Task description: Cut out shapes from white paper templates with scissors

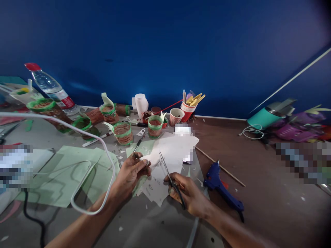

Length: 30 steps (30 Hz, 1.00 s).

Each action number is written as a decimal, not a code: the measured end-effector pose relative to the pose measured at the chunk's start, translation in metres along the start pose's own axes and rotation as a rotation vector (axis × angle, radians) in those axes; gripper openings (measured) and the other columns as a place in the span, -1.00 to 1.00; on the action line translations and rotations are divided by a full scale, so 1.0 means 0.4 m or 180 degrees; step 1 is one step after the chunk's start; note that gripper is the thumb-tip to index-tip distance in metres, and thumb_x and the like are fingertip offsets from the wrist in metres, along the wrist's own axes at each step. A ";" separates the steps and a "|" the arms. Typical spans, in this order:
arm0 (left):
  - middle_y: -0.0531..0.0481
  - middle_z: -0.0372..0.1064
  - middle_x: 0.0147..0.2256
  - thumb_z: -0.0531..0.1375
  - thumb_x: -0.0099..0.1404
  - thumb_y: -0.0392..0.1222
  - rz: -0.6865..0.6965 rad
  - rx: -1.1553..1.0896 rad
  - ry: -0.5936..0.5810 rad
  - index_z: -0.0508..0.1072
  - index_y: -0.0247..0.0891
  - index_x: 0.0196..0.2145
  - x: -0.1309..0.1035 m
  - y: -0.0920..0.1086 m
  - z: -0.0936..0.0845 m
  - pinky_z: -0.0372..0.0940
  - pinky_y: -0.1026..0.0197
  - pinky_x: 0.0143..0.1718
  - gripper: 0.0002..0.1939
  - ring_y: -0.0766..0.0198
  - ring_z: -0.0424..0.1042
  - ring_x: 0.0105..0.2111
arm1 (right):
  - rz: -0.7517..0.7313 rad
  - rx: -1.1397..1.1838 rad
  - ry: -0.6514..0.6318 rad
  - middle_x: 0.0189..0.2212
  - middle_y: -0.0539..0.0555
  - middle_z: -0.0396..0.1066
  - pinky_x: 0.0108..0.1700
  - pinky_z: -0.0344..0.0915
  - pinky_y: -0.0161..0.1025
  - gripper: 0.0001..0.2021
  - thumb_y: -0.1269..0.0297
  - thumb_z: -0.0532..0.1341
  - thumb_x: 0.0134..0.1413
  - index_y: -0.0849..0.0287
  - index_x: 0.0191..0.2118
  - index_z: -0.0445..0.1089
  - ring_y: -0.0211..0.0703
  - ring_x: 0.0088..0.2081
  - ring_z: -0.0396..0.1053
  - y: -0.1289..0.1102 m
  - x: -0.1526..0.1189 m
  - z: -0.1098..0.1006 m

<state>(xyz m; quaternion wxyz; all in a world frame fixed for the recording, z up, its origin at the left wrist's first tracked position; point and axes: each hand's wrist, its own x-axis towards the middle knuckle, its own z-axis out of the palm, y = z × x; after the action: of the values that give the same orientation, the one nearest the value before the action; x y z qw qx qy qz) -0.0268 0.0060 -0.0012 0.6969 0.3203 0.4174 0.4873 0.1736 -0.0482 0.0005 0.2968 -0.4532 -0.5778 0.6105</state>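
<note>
Scissors: We had the scissors (168, 172) in the right hand (181, 191), fingers closed on the dark handles, blades pointing far and slightly left; how wide the blades stood, we could not tell.
Scrap: Our left hand (136, 168) had thumb and fingers together, apparently pinching a white scrap (147, 157) just left of the blade tips; its edge blended into the paper behind.
Sheet: A white sheet (172, 146) with pencilled shapes lay on the surface (129, 227), beneath and beyond both hands.
Cutting: We judged the step in hand to be trimming small paper shapes, as clippings lay about and the blades appeared clear of the scrap.
Next snip: Another cut would have called for turning the scrap's edge toward the blades, and keeping the left fingertips out of their path.
Cups: Two brown cups with green rims, one left (123, 134) and one right (155, 127), stood far of our hands, pale paper pieces rising from their rims.
Glue gun: The blue glue gun (219, 187) lay near our right hand, on its right.
</note>
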 end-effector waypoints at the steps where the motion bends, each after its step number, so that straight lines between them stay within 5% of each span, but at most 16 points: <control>1: 0.16 0.32 -0.59 0.31 0.03 -0.22 -0.0064 -0.0045 -0.0017 0.21 -0.23 -0.33 0.000 0.000 0.000 0.31 0.27 -0.55 -0.67 0.34 0.38 -0.62 | 0.0018 -0.0022 -0.0009 -0.57 -0.10 0.02 -0.54 -0.02 -0.40 -0.63 -0.01 0.14 0.08 0.25 -0.21 0.25 -0.37 -0.54 -0.04 0.002 0.000 0.000; 9: -0.04 0.45 -0.47 0.29 0.06 -0.18 -0.0727 -0.0178 -0.0092 0.29 -0.30 -0.41 -0.016 0.004 0.013 0.39 0.21 -0.51 -0.76 0.26 0.46 -0.57 | 0.0003 -0.0342 -0.0018 -0.58 -0.10 0.08 -0.55 -0.02 -0.42 -0.81 0.22 0.14 0.09 0.22 -0.22 0.27 -0.36 -0.55 0.02 0.011 -0.001 0.007; 23: -0.08 0.44 -0.44 0.19 0.19 -0.16 -0.0971 -0.0156 -0.0841 0.34 -0.32 -0.39 -0.028 -0.011 0.012 0.37 0.18 -0.50 -0.84 0.24 0.45 -0.57 | -0.0102 -0.0322 -0.0138 -0.58 -0.10 0.16 -0.55 0.02 -0.42 -0.91 0.32 0.17 0.04 0.21 -0.34 0.25 -0.37 -0.58 0.08 -0.018 -0.002 0.013; 30: -0.14 0.44 -0.41 0.17 0.21 -0.14 -0.0955 0.0041 -0.1125 0.40 -0.37 -0.35 -0.038 -0.010 0.023 0.37 0.13 -0.45 -0.80 0.21 0.45 -0.55 | -0.0091 -0.0038 -0.0130 -0.52 -0.05 0.26 -0.48 0.11 -0.40 -0.82 0.22 0.20 0.04 0.23 -0.31 0.27 -0.33 -0.51 0.17 -0.013 0.001 0.014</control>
<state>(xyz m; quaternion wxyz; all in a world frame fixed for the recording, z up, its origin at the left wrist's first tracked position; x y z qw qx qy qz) -0.0197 -0.0102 0.0035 0.8218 0.3395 0.3349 0.3119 0.1675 -0.0494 0.0048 0.2909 -0.4340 -0.5938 0.6119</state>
